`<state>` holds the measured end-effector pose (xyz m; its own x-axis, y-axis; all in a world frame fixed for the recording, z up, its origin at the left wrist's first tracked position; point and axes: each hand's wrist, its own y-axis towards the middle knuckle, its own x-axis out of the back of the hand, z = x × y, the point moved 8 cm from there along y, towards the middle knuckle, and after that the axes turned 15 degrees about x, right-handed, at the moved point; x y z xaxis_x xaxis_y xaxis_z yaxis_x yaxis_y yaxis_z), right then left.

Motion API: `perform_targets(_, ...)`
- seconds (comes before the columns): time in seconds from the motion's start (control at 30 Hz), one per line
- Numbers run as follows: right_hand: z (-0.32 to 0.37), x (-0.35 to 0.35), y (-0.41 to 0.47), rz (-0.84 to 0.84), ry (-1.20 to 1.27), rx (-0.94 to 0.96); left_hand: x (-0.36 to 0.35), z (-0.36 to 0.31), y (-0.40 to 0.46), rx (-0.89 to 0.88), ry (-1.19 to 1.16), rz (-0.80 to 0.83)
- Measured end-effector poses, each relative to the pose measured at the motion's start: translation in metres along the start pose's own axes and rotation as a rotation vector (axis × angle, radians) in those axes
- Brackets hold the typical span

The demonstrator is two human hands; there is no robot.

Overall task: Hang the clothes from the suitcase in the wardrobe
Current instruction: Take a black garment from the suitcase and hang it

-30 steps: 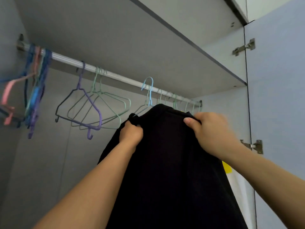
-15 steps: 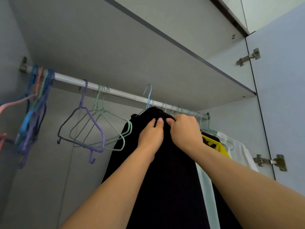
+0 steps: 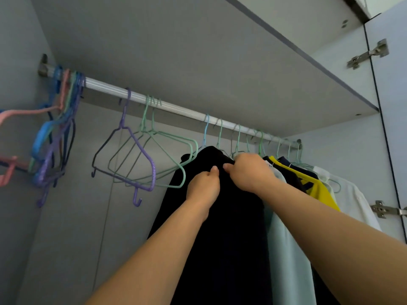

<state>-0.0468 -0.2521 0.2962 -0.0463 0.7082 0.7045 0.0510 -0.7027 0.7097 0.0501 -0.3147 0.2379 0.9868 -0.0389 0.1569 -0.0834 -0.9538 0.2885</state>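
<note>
A black garment (image 3: 222, 227) hangs from the wardrobe rail (image 3: 176, 107) on a light blue hanger (image 3: 206, 133). My left hand (image 3: 203, 187) and my right hand (image 3: 248, 172) sit close together at its top, both pinching the black cloth just below the hanger's neck. To the right hang a pale mint garment (image 3: 288, 249), a yellow and navy shirt (image 3: 308, 183) and a white shirt (image 3: 352, 201). The suitcase is out of view.
Empty hangers hang on the rail to the left: a purple one (image 3: 141, 155), several green ones (image 3: 163, 146), and a bunch of blue and pink ones (image 3: 57, 133) by the left wall. A shelf (image 3: 242, 62) lies just above. The open door (image 3: 394, 106) stands right.
My hands moved from the garment's two shoulders to meet at its top middle. The garment now hangs narrower, and the clothes to its right have come into view.
</note>
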Motion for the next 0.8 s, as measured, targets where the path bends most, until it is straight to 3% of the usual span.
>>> perform_targets(0.13, -0.002, 0.014, -0.008, -0.045, -0.117, 0.029, 0.005, -0.004, -0.004, -0.007, -0.043, -0.039)
perform_targets(0.2, 0.008, 0.031, -0.014, -0.2, -0.17, 0.083, 0.011, -0.012, -0.014, -0.079, -0.059, -0.107)
perform_targets(0.27, 0.025, 0.056, -0.024, -0.457, -0.055, 0.194, 0.014, -0.016, -0.024, -0.129, -0.078, -0.141)
perform_targets(0.33, 0.042, 0.066, -0.025, -0.529, 0.273, 0.277, 0.015, -0.013, -0.026, -0.115, -0.079, -0.148)
perform_targets(0.43, 0.069, 0.041, -0.021, -0.217, 0.828, 0.22, 0.018, -0.005, -0.027, -0.042, -0.074, -0.164)
perform_targets(0.5, 0.08, 0.023, -0.022, -0.081, 1.058, 0.136, 0.019, -0.001, -0.031, 0.002, -0.062, -0.159)
perform_targets(0.63, 0.085, 0.01, -0.016, 0.014, 0.974, 0.054, 0.023, -0.001, -0.037, 0.008, -0.094, -0.158)
perform_targets(0.8, 0.078, -0.006, -0.008, 0.092, 1.077, -0.136, 0.018, 0.01, -0.037, 0.029, -0.151, -0.098)
